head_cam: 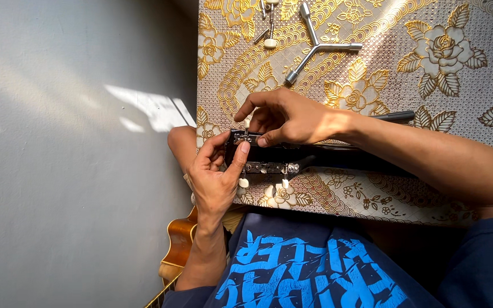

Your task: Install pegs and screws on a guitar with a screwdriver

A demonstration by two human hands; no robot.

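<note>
A three-armed metal wrench (316, 44) lies on the gold-flowered tablecloth (440, 63). A loose tuning peg (270, 34) rests near it, to the left.

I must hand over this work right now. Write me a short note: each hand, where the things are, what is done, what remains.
Left hand: pinches the end of the black guitar headstock.
Right hand: fingertips on the headstock's top edge, at a tuner.
Headstock lies on the gold-flowered table; guitar body hangs below the table edge.
Done: one tuner strip with white knobs sits on the headstock.
Left: a loose tuner set and a three-arm wrench lie farther back.
</note>
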